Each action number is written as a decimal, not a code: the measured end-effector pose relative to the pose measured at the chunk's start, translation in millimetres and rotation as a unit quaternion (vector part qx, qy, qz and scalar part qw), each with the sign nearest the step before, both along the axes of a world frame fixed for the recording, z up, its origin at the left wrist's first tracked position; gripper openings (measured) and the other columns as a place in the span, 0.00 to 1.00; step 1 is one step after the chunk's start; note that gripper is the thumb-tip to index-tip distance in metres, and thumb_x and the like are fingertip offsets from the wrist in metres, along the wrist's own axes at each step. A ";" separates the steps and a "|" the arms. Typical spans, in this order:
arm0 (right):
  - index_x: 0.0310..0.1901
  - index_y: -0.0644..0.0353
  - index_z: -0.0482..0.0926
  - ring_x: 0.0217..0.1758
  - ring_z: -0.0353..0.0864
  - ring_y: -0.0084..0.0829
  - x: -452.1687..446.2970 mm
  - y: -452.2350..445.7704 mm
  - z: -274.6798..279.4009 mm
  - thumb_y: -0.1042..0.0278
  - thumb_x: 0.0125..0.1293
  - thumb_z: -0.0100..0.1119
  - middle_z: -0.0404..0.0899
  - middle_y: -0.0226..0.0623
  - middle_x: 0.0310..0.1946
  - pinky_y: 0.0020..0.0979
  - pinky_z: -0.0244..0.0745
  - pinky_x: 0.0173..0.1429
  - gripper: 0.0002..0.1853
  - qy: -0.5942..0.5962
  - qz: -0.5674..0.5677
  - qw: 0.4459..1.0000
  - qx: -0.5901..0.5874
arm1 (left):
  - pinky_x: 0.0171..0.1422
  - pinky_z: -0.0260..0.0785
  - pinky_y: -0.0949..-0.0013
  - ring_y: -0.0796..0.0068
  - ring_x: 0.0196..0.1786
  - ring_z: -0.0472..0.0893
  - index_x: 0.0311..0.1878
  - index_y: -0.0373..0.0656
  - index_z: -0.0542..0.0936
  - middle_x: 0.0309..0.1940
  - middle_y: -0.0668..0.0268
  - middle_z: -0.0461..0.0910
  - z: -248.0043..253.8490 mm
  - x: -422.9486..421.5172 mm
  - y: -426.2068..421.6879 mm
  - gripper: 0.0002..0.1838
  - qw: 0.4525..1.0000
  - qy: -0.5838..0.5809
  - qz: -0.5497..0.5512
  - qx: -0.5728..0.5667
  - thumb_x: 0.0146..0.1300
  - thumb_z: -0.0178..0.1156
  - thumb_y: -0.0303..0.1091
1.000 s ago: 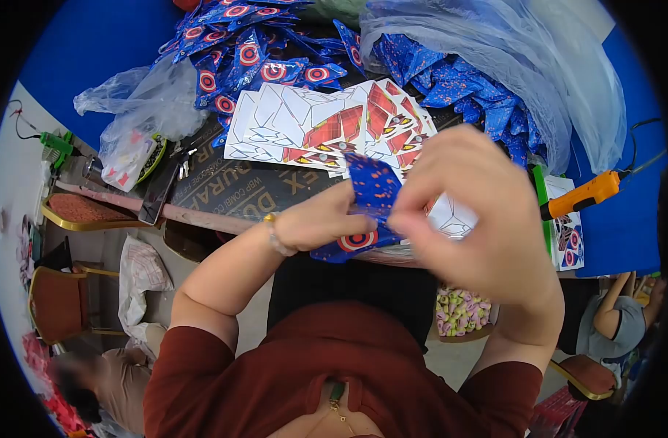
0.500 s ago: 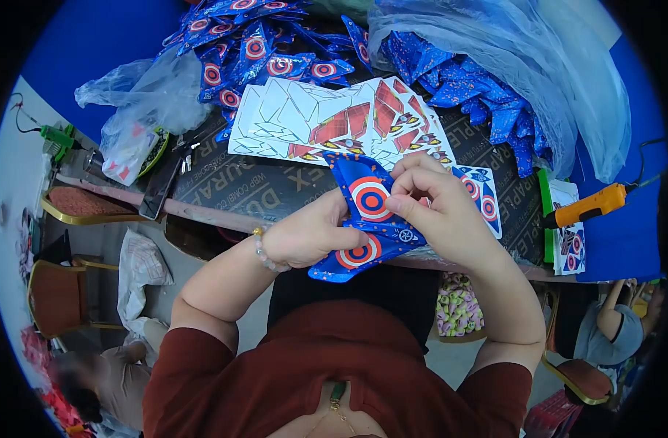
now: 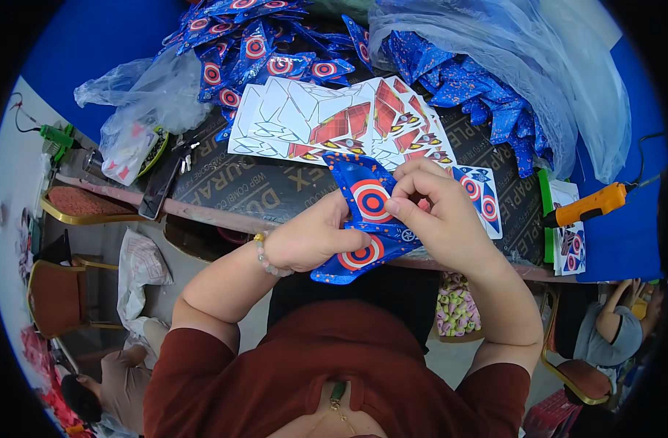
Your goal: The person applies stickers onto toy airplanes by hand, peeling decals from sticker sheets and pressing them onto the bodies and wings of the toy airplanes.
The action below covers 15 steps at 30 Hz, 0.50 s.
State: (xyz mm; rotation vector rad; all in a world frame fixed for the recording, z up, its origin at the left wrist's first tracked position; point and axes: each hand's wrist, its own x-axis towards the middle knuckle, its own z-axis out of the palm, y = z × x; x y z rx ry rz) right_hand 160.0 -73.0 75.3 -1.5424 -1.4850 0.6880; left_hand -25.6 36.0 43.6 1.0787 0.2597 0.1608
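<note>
A blue speckled piece (image 3: 357, 257) with red-and-white ring targets hangs over the table's near edge. My left hand (image 3: 308, 237) is closed on its left side, thumb on top between the two targets. My right hand (image 3: 440, 212) pinches at the right edge of the upper target, thumb and index finger together, the other fingers curled. Just right of that hand lies a white sheet (image 3: 495, 213) with blue target stickers. Beyond both hands, white sheets (image 3: 305, 120) with red plaid shapes are spread in an overlapping stack.
Finished-looking blue target pieces (image 3: 254, 47) are heaped at the back. Clear plastic (image 3: 524, 66) covers blue pieces at the right. An orange-handled tool (image 3: 589, 206) sits near the right edge, a phone (image 3: 159, 193) at the left. Two people (image 3: 126, 387) are seated nearby.
My right hand has come down and left onto the upper target, which now shows along with the sticker sheet. Over the last half second both hands have barely moved.
</note>
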 end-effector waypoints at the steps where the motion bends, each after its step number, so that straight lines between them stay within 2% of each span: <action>1: 0.35 0.64 0.80 0.46 0.75 0.25 -0.2 -0.1 1.5 0.71 0.64 0.68 0.77 0.35 0.45 0.27 0.68 0.49 0.07 -0.001 -0.002 1.000 -0.008 | 0.72 0.69 0.67 0.76 0.64 0.77 0.70 0.38 0.69 0.61 0.64 0.78 -0.9 0.0 0.1 0.32 1.000 0.000 0.000 0.000 0.59 0.60 0.20; 4: 0.35 0.64 0.80 0.47 0.75 0.26 0.5 0.1 -1.7 0.71 0.64 0.68 0.77 0.35 0.45 0.28 0.68 0.50 0.07 -0.006 -0.003 1.000 -0.003 | 0.72 0.69 0.66 0.76 0.64 0.77 0.70 0.37 0.69 0.61 0.64 0.78 -2.8 0.0 -0.6 0.31 1.000 -0.008 -0.002 0.005 0.60 0.59 0.20; 6: 0.35 0.64 0.80 0.47 0.75 0.27 0.0 -0.1 -1.4 0.71 0.64 0.68 0.78 0.35 0.45 0.29 0.68 0.51 0.07 -0.009 -0.002 1.000 0.011 | 0.70 0.71 0.66 0.77 0.63 0.78 0.69 0.38 0.70 0.61 0.65 0.79 -1.9 -0.7 -2.8 0.27 0.999 -0.023 0.005 -0.021 0.67 0.59 0.22; 8: 0.34 0.68 0.80 0.48 0.80 0.37 -2.9 -0.8 2.8 0.72 0.65 0.65 0.80 0.42 0.41 0.34 0.73 0.54 0.07 -0.010 -0.009 1.000 0.011 | 0.69 0.71 0.66 0.77 0.62 0.78 0.69 0.38 0.70 0.60 0.65 0.79 -3.3 0.3 -4.5 0.24 0.999 -0.017 0.014 -0.037 0.71 0.58 0.24; 12: 0.34 0.68 0.80 0.47 0.80 0.37 -3.8 -2.1 1.5 0.72 0.64 0.66 0.80 0.42 0.41 0.34 0.74 0.54 0.07 -0.015 -0.012 1.000 0.018 | 0.66 0.73 0.68 0.78 0.60 0.79 0.68 0.39 0.71 0.59 0.66 0.80 -14.6 1.0 -4.3 0.19 0.999 -0.011 0.033 -0.031 0.79 0.54 0.32; 15: 0.34 0.67 0.80 0.46 0.81 0.37 -3.2 -3.6 -1.7 0.72 0.63 0.67 0.80 0.42 0.41 0.34 0.74 0.53 0.07 -0.018 -0.016 0.999 0.026 | 0.66 0.73 0.68 0.78 0.60 0.79 0.68 0.38 0.72 0.59 0.66 0.80 -15.0 1.8 -3.5 0.19 1.000 -0.015 0.024 -0.001 0.79 0.53 0.33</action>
